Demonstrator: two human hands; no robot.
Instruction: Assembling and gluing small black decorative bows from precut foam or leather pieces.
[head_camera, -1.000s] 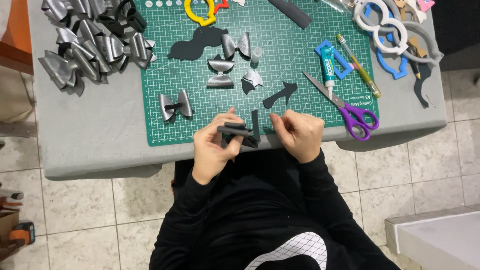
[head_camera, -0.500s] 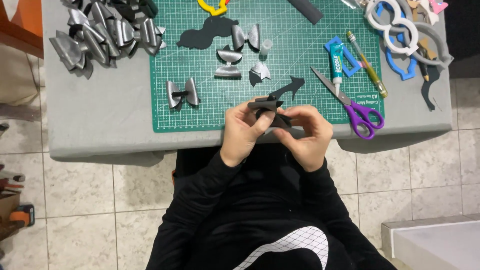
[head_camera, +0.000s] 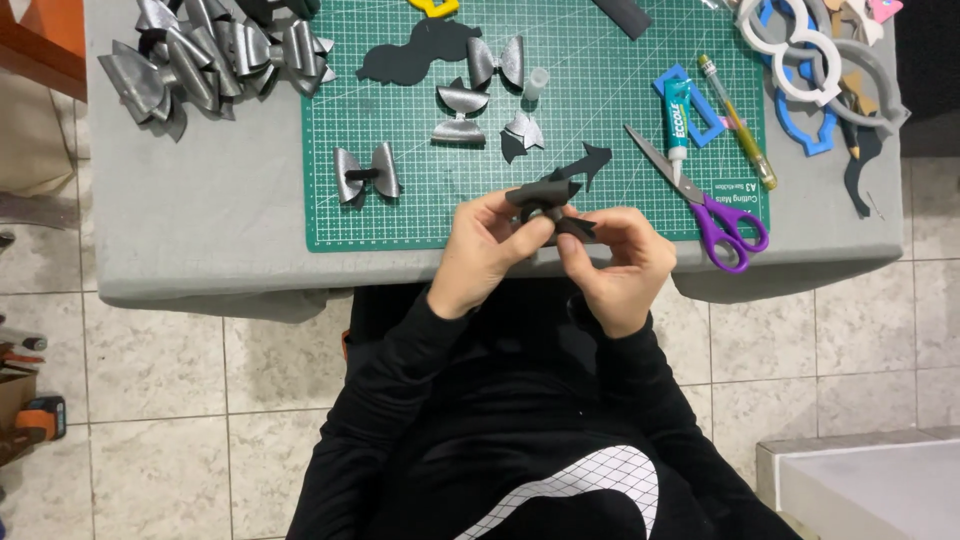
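**Folding the black bow at the mat's edge**

We are holding the black bow piece (head_camera: 548, 205) just above the near edge of the green cutting mat (head_camera: 400, 215). Our left hand (head_camera: 485, 250) is pinching its centre between thumb and fingertips, and our right hand (head_camera: 620, 262) is pinching the right end. We are keeping the folds even and squeezed firmly, well apart from the purple scissors (head_camera: 715, 215).

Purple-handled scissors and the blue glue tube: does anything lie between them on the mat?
No. In the head view, the scissors' blade tips end just below the glue tube's nozzle; only bare green cutting mat shows there.
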